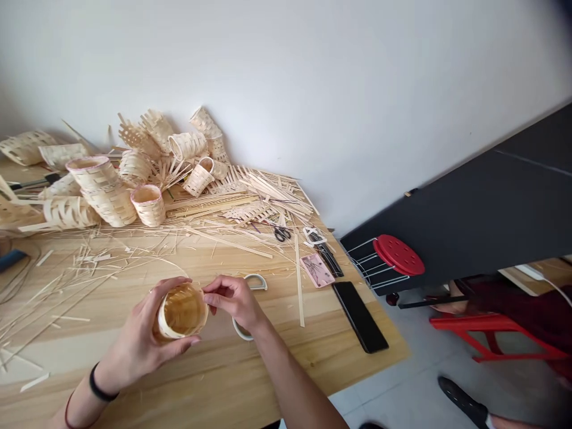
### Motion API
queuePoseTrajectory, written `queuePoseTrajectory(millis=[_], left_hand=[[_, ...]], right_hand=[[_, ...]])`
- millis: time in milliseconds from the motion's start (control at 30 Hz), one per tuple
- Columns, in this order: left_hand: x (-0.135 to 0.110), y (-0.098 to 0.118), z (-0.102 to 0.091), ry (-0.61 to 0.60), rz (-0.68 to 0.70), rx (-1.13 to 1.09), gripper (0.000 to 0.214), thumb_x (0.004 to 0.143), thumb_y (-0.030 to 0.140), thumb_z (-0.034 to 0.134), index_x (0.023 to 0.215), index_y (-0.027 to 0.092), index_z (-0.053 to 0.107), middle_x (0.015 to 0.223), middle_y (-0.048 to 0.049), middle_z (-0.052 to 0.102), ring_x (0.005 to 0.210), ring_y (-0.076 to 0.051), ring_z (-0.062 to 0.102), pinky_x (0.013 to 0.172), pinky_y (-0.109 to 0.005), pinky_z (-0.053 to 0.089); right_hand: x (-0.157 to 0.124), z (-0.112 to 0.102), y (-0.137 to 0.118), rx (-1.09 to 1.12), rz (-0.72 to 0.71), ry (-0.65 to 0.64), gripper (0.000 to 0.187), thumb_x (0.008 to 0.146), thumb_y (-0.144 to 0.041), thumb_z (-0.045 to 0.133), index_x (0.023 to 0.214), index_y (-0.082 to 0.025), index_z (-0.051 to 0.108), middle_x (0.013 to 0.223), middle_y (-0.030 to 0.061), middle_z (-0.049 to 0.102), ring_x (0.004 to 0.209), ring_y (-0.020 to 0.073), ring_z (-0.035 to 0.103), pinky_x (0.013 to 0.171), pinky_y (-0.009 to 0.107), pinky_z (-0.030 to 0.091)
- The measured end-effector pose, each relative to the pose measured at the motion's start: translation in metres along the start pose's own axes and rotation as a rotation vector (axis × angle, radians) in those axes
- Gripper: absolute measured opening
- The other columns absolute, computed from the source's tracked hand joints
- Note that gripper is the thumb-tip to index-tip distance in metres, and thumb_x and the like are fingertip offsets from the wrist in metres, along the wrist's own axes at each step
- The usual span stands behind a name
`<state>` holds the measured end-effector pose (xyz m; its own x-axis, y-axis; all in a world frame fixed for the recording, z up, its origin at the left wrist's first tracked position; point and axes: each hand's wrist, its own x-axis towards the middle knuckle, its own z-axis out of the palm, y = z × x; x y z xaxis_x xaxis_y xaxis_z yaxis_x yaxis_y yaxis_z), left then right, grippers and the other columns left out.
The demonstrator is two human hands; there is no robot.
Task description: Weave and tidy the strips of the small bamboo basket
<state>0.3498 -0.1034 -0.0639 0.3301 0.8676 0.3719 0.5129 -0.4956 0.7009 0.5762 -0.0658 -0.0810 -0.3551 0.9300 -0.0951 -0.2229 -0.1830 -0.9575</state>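
Observation:
A small round woven basket [166,322] of pale wood strips is held tilted above the table, its mouth toward me. My left hand [143,333] wraps around its left side, thumb below and fingers over the top. At the basket's right rim, my right hand [230,301] pinches with thumb and fingertips; a thin strip arches from the basket's top to the left, and I cannot make out exactly what the fingertips grip. Partly hidden behind my right wrist, a white tape roll [243,332] lies on the table.
Several woven baskets [149,205] and loose strips [277,196] pile up along the wall. Black scissors [282,233], a pink patterned card [317,270] and a black phone [360,317] lie rightward on the wooden table [214,393]. Beyond its edge stand red stools [399,254]; another person sits at right.

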Motion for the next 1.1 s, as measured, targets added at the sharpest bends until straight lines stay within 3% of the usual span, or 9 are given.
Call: queuePoseTrajectory(millis=[167, 333, 533, 633, 767, 867, 933, 1000, 1100], left_hand=[[-0.001, -0.003, 0.001, 0.017, 0.02, 0.014, 0.082, 0.082, 0.056, 0.082, 0.15, 0.034, 0.042, 0.138, -0.0155, 0.069, 0.116, -0.038, 0.075, 0.093, -0.052, 0.066], [-0.004, -0.002, -0.004, -0.022, 0.009, -0.032, 0.079, 0.09, 0.05, 0.073, 0.159, 0.035, 0.037, 0.151, -0.0175, 0.059, 0.135, -0.043, 0.062, 0.107, -0.061, 0.058], [-0.003, -0.007, -0.011, 0.021, -0.045, -0.121, 0.049, 0.104, 0.04, 0.05, 0.153, 0.037, 0.047, 0.155, -0.0136, 0.057, 0.147, -0.039, 0.052, 0.117, -0.064, 0.047], [0.005, -0.013, -0.028, 0.098, -0.113, -0.074, 0.037, 0.105, 0.041, 0.051, 0.141, 0.034, 0.058, 0.145, -0.012, 0.065, 0.139, -0.035, 0.059, 0.116, -0.058, 0.049], [0.007, -0.031, -0.091, 0.576, -0.251, 0.1, 0.033, 0.103, 0.048, 0.056, 0.122, 0.022, 0.063, 0.126, -0.0124, 0.072, 0.119, -0.029, 0.07, 0.102, -0.044, 0.059], [-0.003, -0.047, -0.163, 0.764, -0.331, 0.304, 0.035, 0.106, 0.049, 0.048, 0.117, 0.02, 0.063, 0.127, -0.0118, 0.07, 0.119, -0.028, 0.069, 0.104, -0.045, 0.057], [-0.008, -0.058, -0.209, 0.787, -0.402, 0.415, 0.033, 0.105, 0.047, 0.052, 0.109, 0.018, 0.067, 0.121, -0.0099, 0.071, 0.11, -0.027, 0.07, 0.101, -0.046, 0.057], [-0.005, -0.069, -0.244, 0.711, -0.467, 0.471, 0.031, 0.102, 0.044, 0.061, 0.1, 0.014, 0.07, 0.107, -0.0067, 0.073, 0.095, -0.025, 0.072, 0.092, -0.045, 0.06], [0.011, -0.08, -0.272, 0.571, -0.49, 0.493, 0.029, 0.101, 0.039, 0.068, 0.116, 0.014, 0.07, 0.112, -0.0062, 0.073, 0.095, -0.022, 0.072, 0.084, -0.04, 0.063]], right_hand=[[-0.001, 0.001, -0.002, -0.02, -0.007, 0.008, 0.034, 0.075, -0.046, 0.093, 0.083, -0.017, 0.079, 0.066, -0.0008, 0.071, 0.056, 0.0124, 0.062, 0.057, 0.026, 0.049], [0.0, 0.001, 0.0, -0.058, -0.008, 0.033, 0.043, 0.074, -0.055, 0.091, 0.085, -0.017, 0.077, 0.071, -0.0002, 0.072, 0.056, 0.0124, 0.062, 0.057, 0.027, 0.051], [0.006, -0.006, 0.004, -0.141, -0.033, 0.134, 0.048, 0.075, -0.062, 0.087, 0.083, -0.016, 0.075, 0.069, 0.0016, 0.069, 0.056, 0.0126, 0.057, 0.053, 0.025, 0.047], [0.006, -0.01, 0.003, -0.17, -0.068, 0.161, 0.048, 0.074, -0.063, 0.087, 0.08, -0.017, 0.074, 0.07, 0.0023, 0.069, 0.062, 0.015, 0.058, 0.054, 0.025, 0.045], [0.003, -0.012, 0.0, -0.181, -0.07, 0.151, 0.046, 0.076, -0.061, 0.087, 0.083, -0.017, 0.076, 0.074, 0.004, 0.07, 0.066, 0.0177, 0.059, 0.057, 0.027, 0.045], [0.0, -0.011, -0.002, -0.189, -0.062, 0.118, 0.044, 0.082, -0.061, 0.083, 0.084, -0.017, 0.077, 0.071, 0.0027, 0.067, 0.062, 0.0166, 0.054, 0.057, 0.027, 0.044], [-0.003, -0.008, -0.002, -0.206, -0.056, 0.107, 0.046, 0.082, -0.063, 0.081, 0.086, -0.018, 0.077, 0.072, 0.003, 0.067, 0.064, 0.0173, 0.055, 0.058, 0.027, 0.044], [-0.006, -0.004, 0.0, -0.243, -0.046, 0.129, 0.05, 0.079, -0.068, 0.08, 0.084, -0.019, 0.077, 0.073, 0.0036, 0.067, 0.066, 0.0193, 0.057, 0.058, 0.028, 0.047], [-0.009, 0.002, 0.002, -0.252, -0.046, 0.139, 0.054, 0.075, -0.074, 0.079, 0.082, -0.02, 0.076, 0.074, 0.0047, 0.068, 0.07, 0.0228, 0.063, 0.061, 0.03, 0.051]])
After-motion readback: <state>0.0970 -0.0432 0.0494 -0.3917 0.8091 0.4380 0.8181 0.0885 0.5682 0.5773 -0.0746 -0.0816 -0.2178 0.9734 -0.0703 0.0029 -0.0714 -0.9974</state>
